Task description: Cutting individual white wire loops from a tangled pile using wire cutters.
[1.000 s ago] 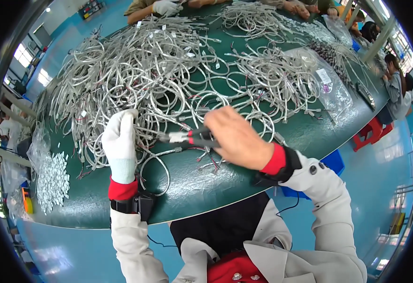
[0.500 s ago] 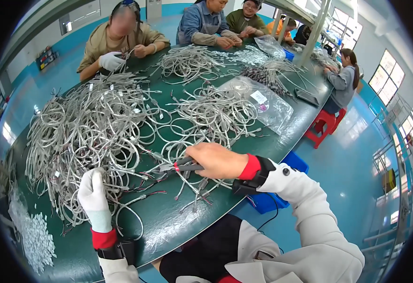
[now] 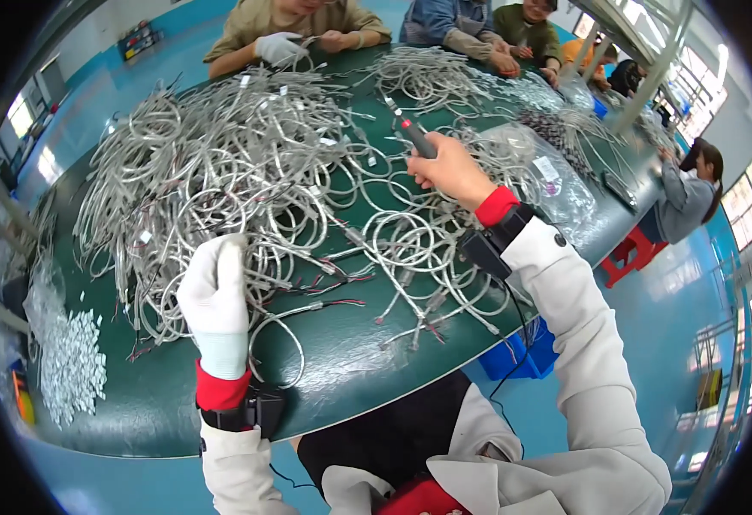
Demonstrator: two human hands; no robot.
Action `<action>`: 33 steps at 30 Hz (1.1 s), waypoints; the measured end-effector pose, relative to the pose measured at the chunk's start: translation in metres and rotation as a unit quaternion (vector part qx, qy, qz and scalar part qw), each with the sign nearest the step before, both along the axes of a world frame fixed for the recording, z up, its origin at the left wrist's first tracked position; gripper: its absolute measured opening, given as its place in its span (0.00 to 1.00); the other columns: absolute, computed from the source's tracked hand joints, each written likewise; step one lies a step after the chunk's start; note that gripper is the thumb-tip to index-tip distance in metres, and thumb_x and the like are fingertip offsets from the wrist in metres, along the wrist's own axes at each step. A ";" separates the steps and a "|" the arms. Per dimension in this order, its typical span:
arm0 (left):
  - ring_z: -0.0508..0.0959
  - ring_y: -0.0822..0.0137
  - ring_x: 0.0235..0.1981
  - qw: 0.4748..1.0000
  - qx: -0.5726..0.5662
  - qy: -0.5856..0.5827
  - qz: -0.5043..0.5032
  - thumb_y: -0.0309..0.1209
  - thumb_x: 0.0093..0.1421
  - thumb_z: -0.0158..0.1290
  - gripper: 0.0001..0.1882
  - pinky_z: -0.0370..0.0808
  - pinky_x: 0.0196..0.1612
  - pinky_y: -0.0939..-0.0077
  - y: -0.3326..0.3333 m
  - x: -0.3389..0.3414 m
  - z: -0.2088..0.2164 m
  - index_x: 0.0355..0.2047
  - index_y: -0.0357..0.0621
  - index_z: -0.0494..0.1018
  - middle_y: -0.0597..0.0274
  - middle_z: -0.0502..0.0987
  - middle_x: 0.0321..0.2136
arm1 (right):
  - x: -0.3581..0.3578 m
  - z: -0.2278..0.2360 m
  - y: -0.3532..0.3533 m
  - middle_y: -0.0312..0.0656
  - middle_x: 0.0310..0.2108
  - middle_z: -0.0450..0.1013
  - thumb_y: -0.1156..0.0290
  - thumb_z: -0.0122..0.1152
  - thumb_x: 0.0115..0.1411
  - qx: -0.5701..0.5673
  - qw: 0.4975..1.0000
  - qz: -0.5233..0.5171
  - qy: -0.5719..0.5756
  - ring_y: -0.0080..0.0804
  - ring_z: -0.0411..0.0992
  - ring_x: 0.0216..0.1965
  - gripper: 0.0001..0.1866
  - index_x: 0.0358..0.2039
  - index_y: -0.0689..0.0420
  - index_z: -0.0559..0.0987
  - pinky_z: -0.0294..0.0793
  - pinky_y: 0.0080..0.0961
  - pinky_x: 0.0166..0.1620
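Observation:
My left hand (image 3: 218, 287), in a white glove, is closed at the near edge of a large heap of grey-white cables (image 3: 204, 163). Its fingertips are turned away, so what they grip is hidden. My bare right hand (image 3: 455, 170) is wrapped round cutting pliers (image 3: 416, 137) with dark handles, raised above the table, their jaws pointing up and away. Beneath and nearer lie looped cables (image 3: 401, 236) with stripped, coloured wire ends. A single curved cable (image 3: 294, 330) rests just right of my left hand.
Small pale pieces (image 3: 74, 365) are heaped at the table's left. Further cables (image 3: 431, 77) and a clear plastic bag (image 3: 556, 176) lie beyond. Across the green table (image 3: 333, 373), a person with one white glove (image 3: 280, 49) handles cables. A blue bin (image 3: 526, 354) stands below the right edge.
My right hand has lifted the pliers up and away from the wire ends, turning the jaws forward. The view has shifted; my left hand stays closed beside the heap.

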State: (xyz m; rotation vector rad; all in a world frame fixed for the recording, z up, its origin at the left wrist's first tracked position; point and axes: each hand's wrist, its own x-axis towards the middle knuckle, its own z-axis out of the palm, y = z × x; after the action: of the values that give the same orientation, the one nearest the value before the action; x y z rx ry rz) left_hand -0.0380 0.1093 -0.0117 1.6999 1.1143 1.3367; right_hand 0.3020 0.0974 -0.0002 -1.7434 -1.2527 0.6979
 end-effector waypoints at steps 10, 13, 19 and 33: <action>0.68 0.82 0.23 1.000 -0.003 -0.009 0.000 0.27 0.62 0.51 0.08 0.66 0.27 0.85 -0.009 -0.001 0.009 0.36 0.36 0.77 0.69 0.75 0.24 | -0.037 -0.042 0.089 0.51 0.28 0.75 0.66 0.68 0.45 0.082 0.945 -0.006 -0.316 0.47 0.76 0.33 0.23 0.40 0.63 0.72 0.74 0.38 0.39; 0.68 0.82 0.22 0.999 -0.034 0.009 -0.018 0.26 0.62 0.51 0.07 0.66 0.26 0.85 -0.011 -0.004 0.011 0.36 0.36 0.77 0.69 0.74 0.23 | -0.035 -0.050 0.104 0.49 0.28 0.75 0.66 0.69 0.46 0.111 0.921 -0.032 -0.372 0.44 0.75 0.32 0.23 0.40 0.62 0.71 0.73 0.36 0.37; 0.69 0.81 0.23 0.999 0.005 -0.026 -0.036 0.28 0.62 0.51 0.09 0.67 0.28 0.85 -0.008 0.001 0.004 0.36 0.35 0.77 0.67 0.75 0.23 | 0.002 0.021 0.074 0.40 0.29 0.73 0.72 0.63 0.52 0.106 0.979 -0.001 -0.177 0.30 0.75 0.30 0.14 0.38 0.60 0.72 0.73 0.27 0.31; 0.65 0.81 0.20 0.923 -0.236 -0.028 -0.303 0.37 0.66 0.45 0.16 0.63 0.24 0.86 -0.023 0.013 0.004 0.43 0.36 0.74 0.70 0.68 0.20 | -0.113 0.017 -0.038 0.42 0.36 0.71 0.78 0.55 0.59 0.019 0.862 0.143 0.486 0.31 0.72 0.36 0.08 0.40 0.60 0.71 0.72 0.27 0.34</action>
State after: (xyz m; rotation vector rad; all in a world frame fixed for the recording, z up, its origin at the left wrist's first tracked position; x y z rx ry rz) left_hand -0.0250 0.0861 -0.0073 1.4551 0.7047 0.6547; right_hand 0.1891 0.0592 0.0169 -0.9006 -0.7689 1.4739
